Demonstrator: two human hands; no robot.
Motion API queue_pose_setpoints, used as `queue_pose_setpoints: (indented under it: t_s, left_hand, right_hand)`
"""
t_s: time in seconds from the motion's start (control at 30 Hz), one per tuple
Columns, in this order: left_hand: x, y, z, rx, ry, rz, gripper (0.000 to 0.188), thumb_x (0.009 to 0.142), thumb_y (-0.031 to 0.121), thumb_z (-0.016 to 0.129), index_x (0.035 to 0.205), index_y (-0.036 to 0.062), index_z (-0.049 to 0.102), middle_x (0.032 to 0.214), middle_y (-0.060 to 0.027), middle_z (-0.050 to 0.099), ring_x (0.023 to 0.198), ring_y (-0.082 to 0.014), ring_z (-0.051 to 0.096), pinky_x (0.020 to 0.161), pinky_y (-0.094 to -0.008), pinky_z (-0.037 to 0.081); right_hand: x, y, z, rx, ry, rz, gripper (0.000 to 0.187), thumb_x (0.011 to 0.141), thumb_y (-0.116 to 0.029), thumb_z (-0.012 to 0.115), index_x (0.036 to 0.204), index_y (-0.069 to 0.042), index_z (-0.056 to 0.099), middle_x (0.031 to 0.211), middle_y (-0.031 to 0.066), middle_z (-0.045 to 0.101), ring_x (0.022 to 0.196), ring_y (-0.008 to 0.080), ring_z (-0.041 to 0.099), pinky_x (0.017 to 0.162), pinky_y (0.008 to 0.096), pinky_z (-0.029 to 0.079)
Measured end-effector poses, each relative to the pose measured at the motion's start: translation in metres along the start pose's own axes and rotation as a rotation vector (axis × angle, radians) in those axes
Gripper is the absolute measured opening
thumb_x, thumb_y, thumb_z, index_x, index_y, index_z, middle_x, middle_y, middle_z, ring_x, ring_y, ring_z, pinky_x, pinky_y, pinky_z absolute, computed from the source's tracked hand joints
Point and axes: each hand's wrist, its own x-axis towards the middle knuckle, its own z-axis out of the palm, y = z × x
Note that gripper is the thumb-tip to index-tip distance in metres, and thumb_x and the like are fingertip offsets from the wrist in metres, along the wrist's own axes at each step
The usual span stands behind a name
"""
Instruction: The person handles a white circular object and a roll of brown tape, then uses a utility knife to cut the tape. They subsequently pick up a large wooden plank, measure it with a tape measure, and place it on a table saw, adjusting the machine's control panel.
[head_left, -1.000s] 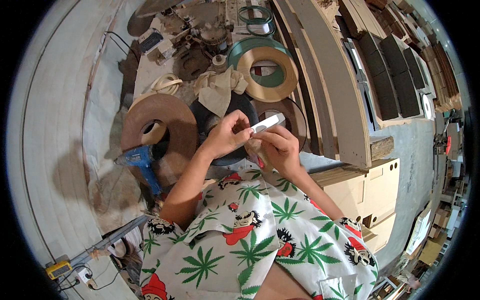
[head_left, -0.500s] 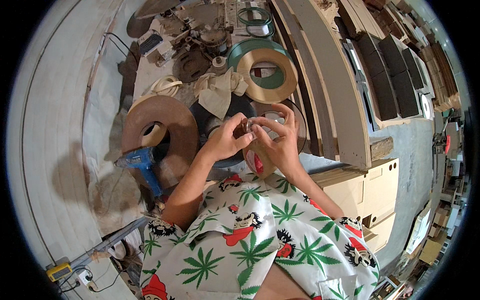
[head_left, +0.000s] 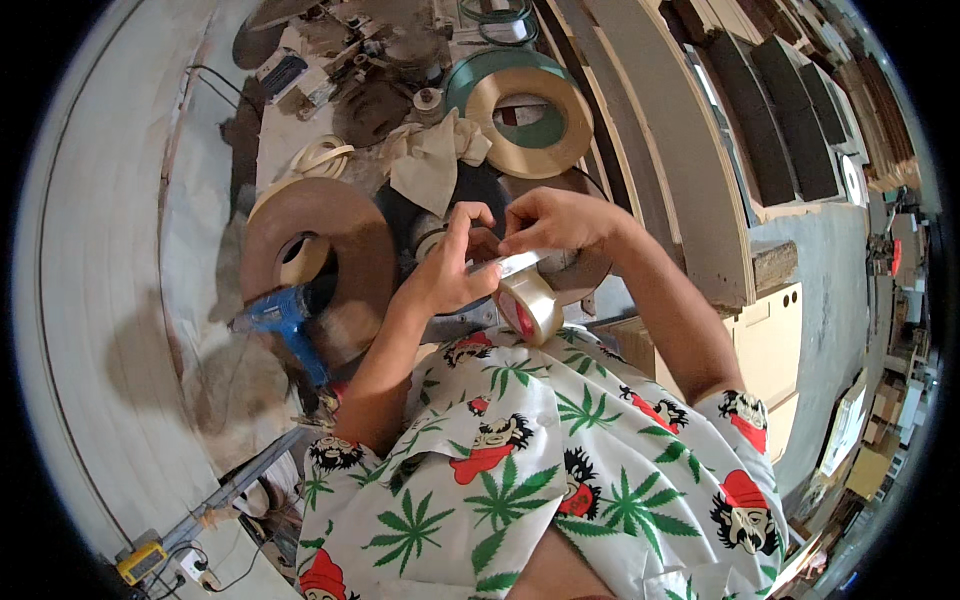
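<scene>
At nine o'clock, a blue power tool (head_left: 275, 312), in view overlapping a thick brown roll (head_left: 350, 235). At half past ten, a loose cream coil (head_left: 322, 146). Toward eleven, a crumpled beige cloth (head_left: 425, 175). Between twelve and one, a tan ring-shaped roll (head_left: 577, 125), partly covering a green roll (head_left: 463, 78). At two, long boards (head_left: 685, 150) and, farther out, dark panels (head_left: 760, 140). At three, a pale panel (head_left: 772, 340) with round holes. Near eight, at the rim, a small yellow device (head_left: 142, 563).

Comprises a slim white piece (head_left: 521, 263), held in the left hand (head_left: 443, 270) and slanting slightly up toward the right. Also comprises a translucent yellowish tape roll (head_left: 543, 305), tilted, red-marked on its left-facing side, positioned just below.
</scene>
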Motion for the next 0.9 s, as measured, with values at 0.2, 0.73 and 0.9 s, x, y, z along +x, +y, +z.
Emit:
queue_pose_setpoints:
  t_s: [0.2,0.73,0.9]
  left_hand:
    - [0.004,-0.006,-0.001,0.006,-0.037,0.091,0.052,0.092,0.020,0.068,0.136,0.0054,0.045,0.112,-0.0065,0.057,0.098,-0.0143,0.056,0.090,-0.0314,0.050]
    - [0.001,-0.008,-0.027,-0.016,0.211,-0.011,0.036,0.104,0.028,0.062,0.128,0.0024,0.068,0.116,-0.0029,0.070,0.106,-0.0129,0.062,0.097,-0.0308,0.050]
    - [0.011,-0.011,-0.025,-0.009,0.319,-0.053,0.036,0.102,0.020,0.058,0.128,-0.0025,0.068,0.116,-0.0078,0.073,0.107,-0.0157,0.066,0.098,-0.0323,0.052]
  right_hand:
    - [0.039,0.024,-0.005,0.061,-0.266,-0.063,0.043,0.094,-0.037,0.085,0.114,0.000,0.077,0.101,0.0077,0.076,0.094,0.0170,0.067,0.088,0.0352,0.053]
    - [-0.051,0.004,0.047,0.024,0.637,-0.078,0.044,0.104,-0.038,0.075,0.119,0.002,0.065,0.100,0.0181,0.073,0.091,0.0278,0.073,0.084,0.0423,0.058]
    - [-0.042,0.032,0.103,0.628,0.393,-0.210,0.056,0.110,-0.044,0.070,0.138,0.003,0.058,0.108,0.0098,0.070,0.099,0.0177,0.068,0.088,0.0357,0.056]
